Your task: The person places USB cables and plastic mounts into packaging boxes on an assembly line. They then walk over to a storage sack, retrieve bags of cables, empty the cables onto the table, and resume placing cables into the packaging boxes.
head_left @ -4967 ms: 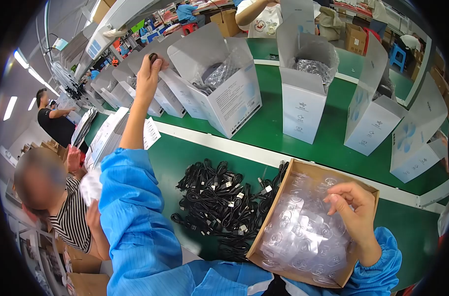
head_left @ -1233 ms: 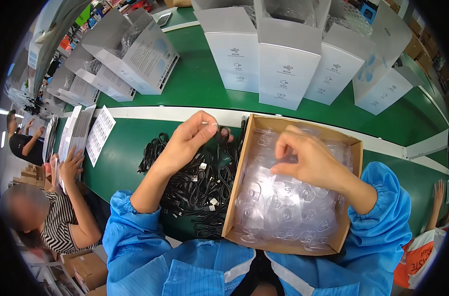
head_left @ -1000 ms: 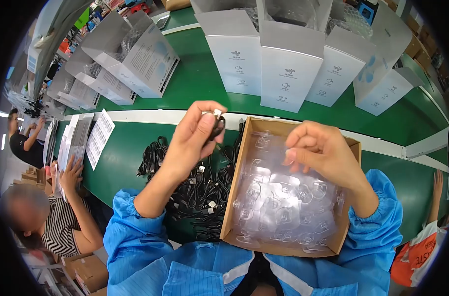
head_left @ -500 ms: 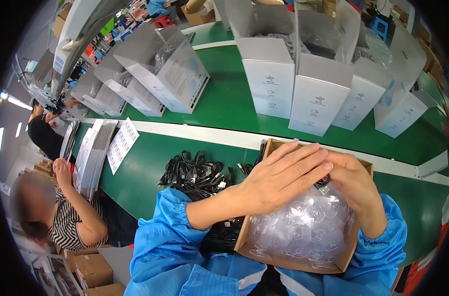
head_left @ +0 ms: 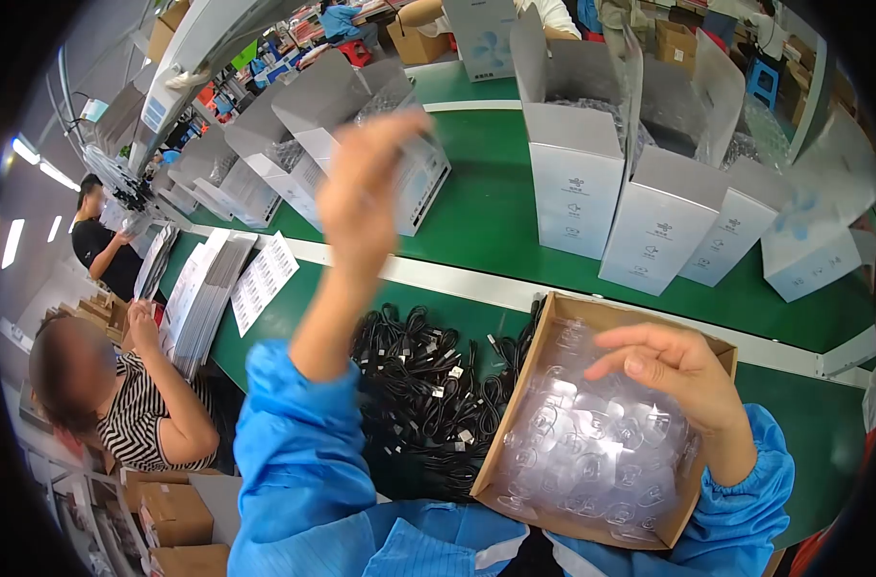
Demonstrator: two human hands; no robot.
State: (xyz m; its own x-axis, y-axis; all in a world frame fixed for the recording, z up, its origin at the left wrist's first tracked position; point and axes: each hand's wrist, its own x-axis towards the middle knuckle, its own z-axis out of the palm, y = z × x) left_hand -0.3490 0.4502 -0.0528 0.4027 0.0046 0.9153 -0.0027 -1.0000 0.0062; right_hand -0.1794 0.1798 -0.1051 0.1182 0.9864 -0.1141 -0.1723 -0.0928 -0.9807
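Observation:
My left hand (head_left: 366,197) is raised in front of the open white boxes at the left, smeared by motion. What it holds, if anything, cannot be made out. Over the upper right part of a cardboard tray (head_left: 507,452) hovers my right hand (head_left: 678,375), its fingers apart and nothing visible in them. The tray is full of clear plastic pieces with round hooks (head_left: 592,442). Left of it, coiled black cables (head_left: 428,385) lie in a heap on the green table.
Open white boxes (head_left: 664,226) with bubble wrap line the back. At the left are stacked folded cartons (head_left: 207,298) and a printed sheet (head_left: 265,281). A person in a striped top (head_left: 154,413) sits there; another in black (head_left: 106,250) stands beyond. A white rail (head_left: 476,290) crosses the table.
My left hand has left my right hand over the tray and moved up and left. The dark cable seen between them is no longer visible there. The view has shifted.

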